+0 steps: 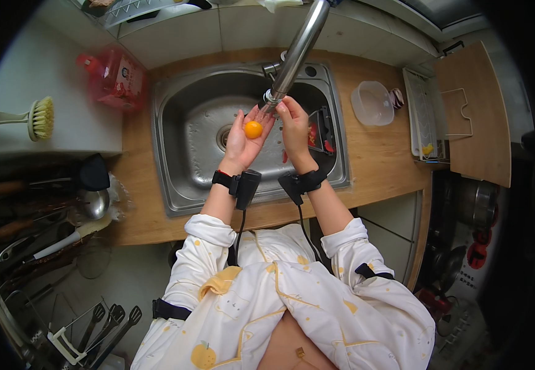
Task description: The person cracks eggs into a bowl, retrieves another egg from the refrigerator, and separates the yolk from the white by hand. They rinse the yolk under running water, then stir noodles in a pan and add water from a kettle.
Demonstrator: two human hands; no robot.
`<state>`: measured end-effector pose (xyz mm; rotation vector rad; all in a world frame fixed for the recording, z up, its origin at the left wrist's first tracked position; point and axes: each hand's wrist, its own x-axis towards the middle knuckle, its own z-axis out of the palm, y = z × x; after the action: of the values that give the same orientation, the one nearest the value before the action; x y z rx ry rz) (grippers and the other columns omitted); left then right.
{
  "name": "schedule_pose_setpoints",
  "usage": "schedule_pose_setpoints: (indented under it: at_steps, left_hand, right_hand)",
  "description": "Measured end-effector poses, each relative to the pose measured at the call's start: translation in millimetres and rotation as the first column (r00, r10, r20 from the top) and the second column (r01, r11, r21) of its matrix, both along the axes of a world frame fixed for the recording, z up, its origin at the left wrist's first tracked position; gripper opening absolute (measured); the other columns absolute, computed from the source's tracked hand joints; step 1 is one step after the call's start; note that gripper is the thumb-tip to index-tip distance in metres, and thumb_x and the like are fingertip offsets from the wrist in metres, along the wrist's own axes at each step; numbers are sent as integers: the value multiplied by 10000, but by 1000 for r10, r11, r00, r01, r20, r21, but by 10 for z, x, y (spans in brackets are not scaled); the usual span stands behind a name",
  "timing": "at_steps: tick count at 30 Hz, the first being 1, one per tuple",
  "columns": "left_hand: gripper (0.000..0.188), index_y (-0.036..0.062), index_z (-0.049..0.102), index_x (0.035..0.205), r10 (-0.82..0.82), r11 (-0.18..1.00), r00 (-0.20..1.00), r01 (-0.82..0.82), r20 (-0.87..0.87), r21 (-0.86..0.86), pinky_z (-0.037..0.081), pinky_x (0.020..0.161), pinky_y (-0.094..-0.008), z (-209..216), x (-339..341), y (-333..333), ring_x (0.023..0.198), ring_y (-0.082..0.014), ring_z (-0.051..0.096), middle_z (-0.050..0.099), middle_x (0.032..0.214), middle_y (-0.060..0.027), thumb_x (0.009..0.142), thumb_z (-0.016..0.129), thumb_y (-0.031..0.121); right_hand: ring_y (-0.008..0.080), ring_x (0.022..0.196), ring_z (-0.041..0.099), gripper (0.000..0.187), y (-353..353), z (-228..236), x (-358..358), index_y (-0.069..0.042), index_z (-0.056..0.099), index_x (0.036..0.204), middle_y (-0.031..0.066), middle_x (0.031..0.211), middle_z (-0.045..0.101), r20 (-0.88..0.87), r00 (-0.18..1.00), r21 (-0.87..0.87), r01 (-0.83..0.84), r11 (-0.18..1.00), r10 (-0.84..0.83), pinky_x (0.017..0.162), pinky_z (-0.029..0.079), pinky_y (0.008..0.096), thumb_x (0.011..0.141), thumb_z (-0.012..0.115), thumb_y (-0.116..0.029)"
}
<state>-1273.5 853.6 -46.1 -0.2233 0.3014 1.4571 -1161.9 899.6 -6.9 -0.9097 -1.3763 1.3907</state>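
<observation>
My left hand (pixel 243 143) lies palm up over the sink, cupped under a small, glossy orange ball (pixel 253 129) whose exact kind I cannot make out. Right above its fingertips is the outlet of the chrome faucet (pixel 298 55). My right hand (pixel 294 126) is raised beside that outlet, fingers bent and drawn together; whether they grip the spout or something small is hidden. Beneath both hands is the stainless steel sink (pixel 184 132), with its drain (pixel 223 137) left of my left hand. A dark strainer basket (pixel 324 132) with red bits stands in the sink's right side.
A pink bottle (pixel 116 77) stands left of the sink, and a scrubbing brush (pixel 39 118) lies farther left. On the right counter are a clear plastic tub (pixel 371 103), a white rack (pixel 420 114) and an upright wooden board (pixel 480 117). Ladles and spatulas (pixel 91 172) crowd the lower left.
</observation>
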Motion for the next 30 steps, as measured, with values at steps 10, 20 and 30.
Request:
schedule_pose_setpoints:
  at_steps: [10,20,30]
  left_hand:
    - [539,-47,398,1275,-71,984,994,56,85,172,355,1084,-379,107,78,-7,1245,-277,442,451,1327,-198,1016,197,380]
    - [461,-30,408,1308,-10,999,909,26,-417,32,349,1071,-352,169,106,-65,1226,-261,472,482,1330,-158,1021,261,300]
    - [368,13,509,1220,226,948,476,-307,-850,80,307,1064,-341,314,27,-165,1170,-178,479,546,1206,-87,995,382,274]
  right_hand:
    - [350,1251,386,455,-98,-134,213,-82,655,1041,132,1329,469,522,845,511,-200,836,-117,1038,313,449,653,797,-272]
    - [219,1169,490,298,-177,-374,74,-77,526,1204,87,1266,522,-300,947,-610,-95,786,-118,983,390,375,976,438,-246]
    - [253,1203,490,393,-157,-334,-77,22,461,1230,168,1268,516,-661,710,-706,-478,523,-243,1056,370,394,1003,312,-262]
